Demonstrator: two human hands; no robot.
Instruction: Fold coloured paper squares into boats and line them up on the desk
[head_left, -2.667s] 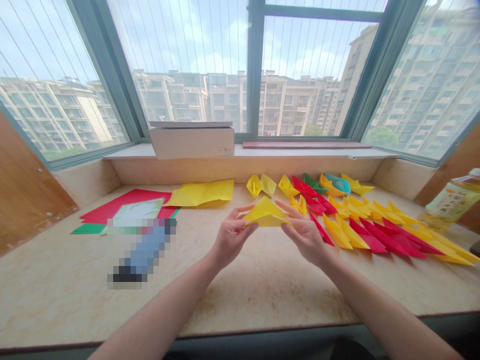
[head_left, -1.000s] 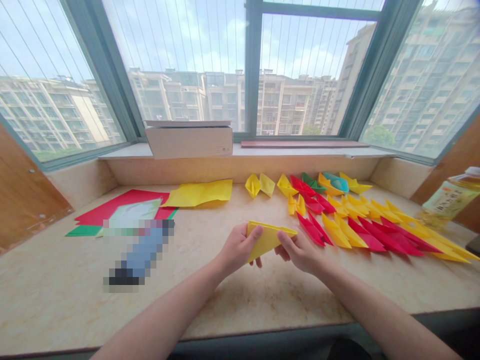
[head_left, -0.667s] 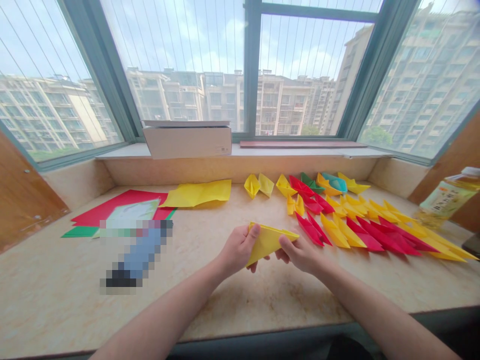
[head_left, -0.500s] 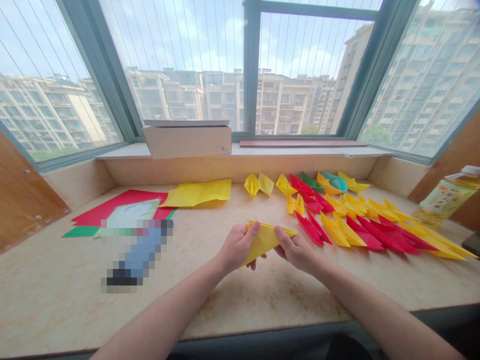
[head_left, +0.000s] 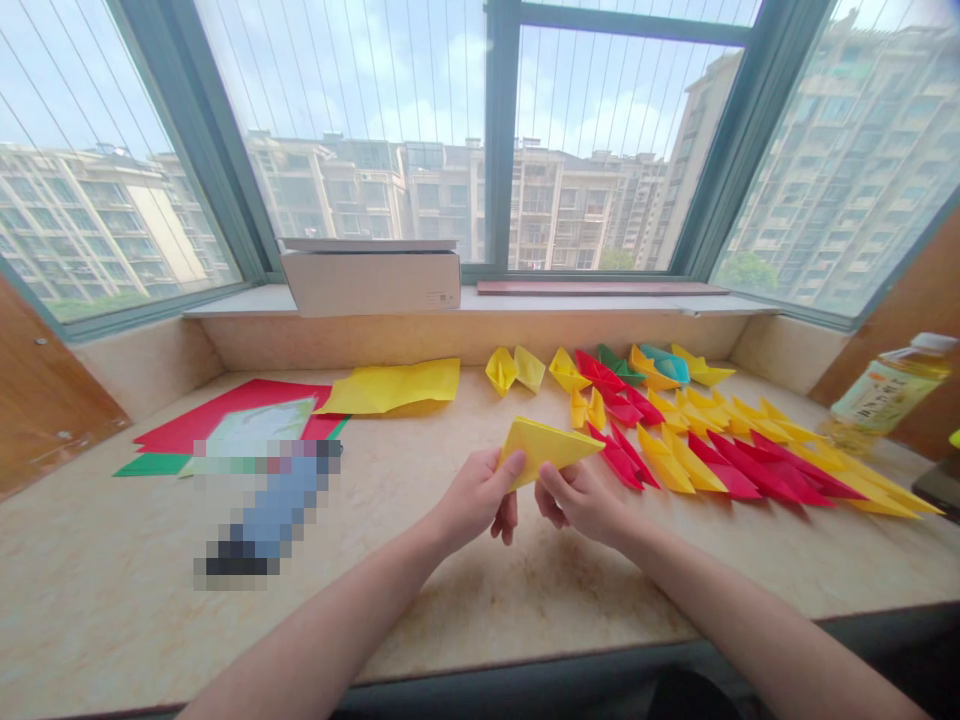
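A folded piece of yellow paper (head_left: pixel 547 448), roughly triangular with a point to the right, is held up above the stone counter. My left hand (head_left: pixel 486 492) pinches its left side, thumb on the near face. With thumb and bent fingers, my right hand (head_left: pixel 577 500) grips its lower edge; the fingers behind the paper are partly hidden. Just beyond my right hand lie folded red paper boats (head_left: pixel 626 458) and yellow paper boats (head_left: pixel 679 462), set out in rows.
A creased yellow sheet (head_left: pixel 394 388) and red sheets (head_left: pixel 247 405) lie at left, near a blurred-out object (head_left: pixel 274 510). An oil bottle (head_left: pixel 889 390) stands at far right. A white box (head_left: pixel 371 282) rests on the window ledge (head_left: pixel 525 302).
The folded yellow paper has been turned in my hands, its point now to the right and a corner up. My fingers have shifted to its lower edge.
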